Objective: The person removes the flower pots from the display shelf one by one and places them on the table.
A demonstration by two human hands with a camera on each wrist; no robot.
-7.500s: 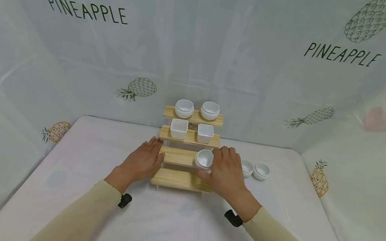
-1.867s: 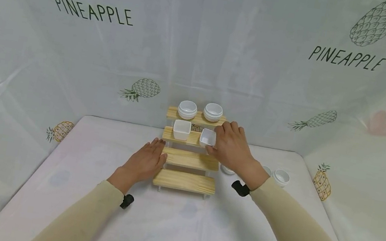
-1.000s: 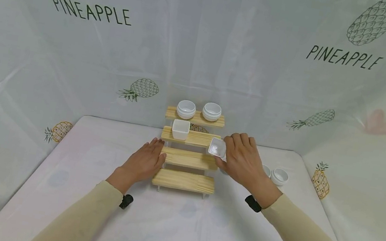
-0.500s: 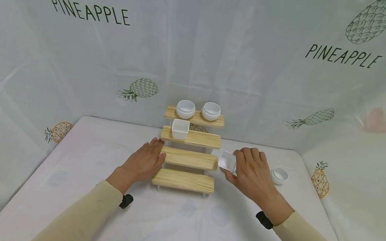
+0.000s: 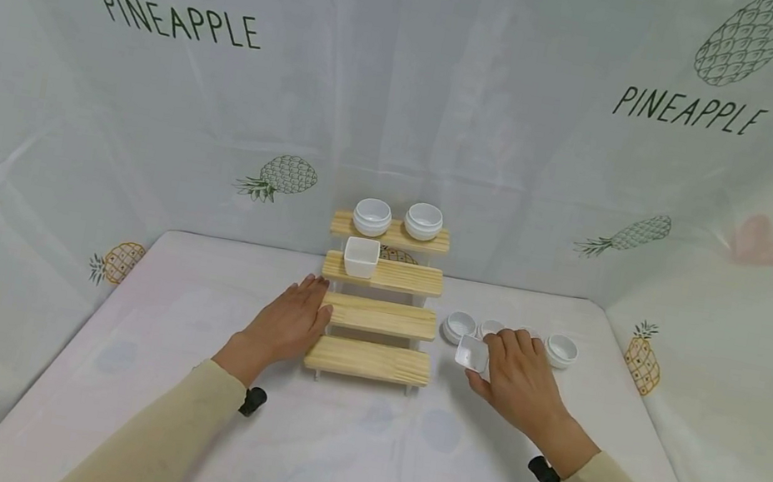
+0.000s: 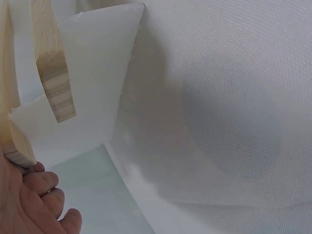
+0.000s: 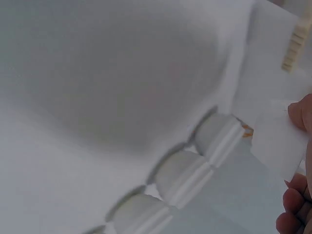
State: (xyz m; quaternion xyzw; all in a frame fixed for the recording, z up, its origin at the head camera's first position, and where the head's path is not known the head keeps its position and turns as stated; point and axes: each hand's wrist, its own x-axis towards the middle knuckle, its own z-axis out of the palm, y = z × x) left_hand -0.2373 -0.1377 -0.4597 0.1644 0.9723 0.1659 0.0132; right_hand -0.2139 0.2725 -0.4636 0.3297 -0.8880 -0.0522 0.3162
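My right hand [image 5: 524,381] pinches a small white square bowl [image 5: 471,354] between thumb and fingers, above the table to the right of the stand. The same bowl [image 7: 278,144] shows blurred in the right wrist view. My left hand [image 5: 287,322] rests against the left side of the tiered wooden stand [image 5: 367,363], fingers extended. In the left wrist view its fingertips [image 6: 41,181] touch the end of a wooden step [image 6: 19,146]. Another white square bowl [image 5: 361,257] sits at the left of the stand's second step from the top.
Two white round bowls [image 5: 372,218] [image 5: 423,222] stand on the top step. Several more white round bowls [image 5: 459,328] [image 5: 561,351] form a row on the table right of the stand, partly hidden by my right hand. A pineapple-print cloth [image 5: 407,109] hangs behind.
My right hand has taken the square bowl off the second step's right end and carried it right and toward me. Earlier, a round bowl left the third step. My left hand has stayed put.
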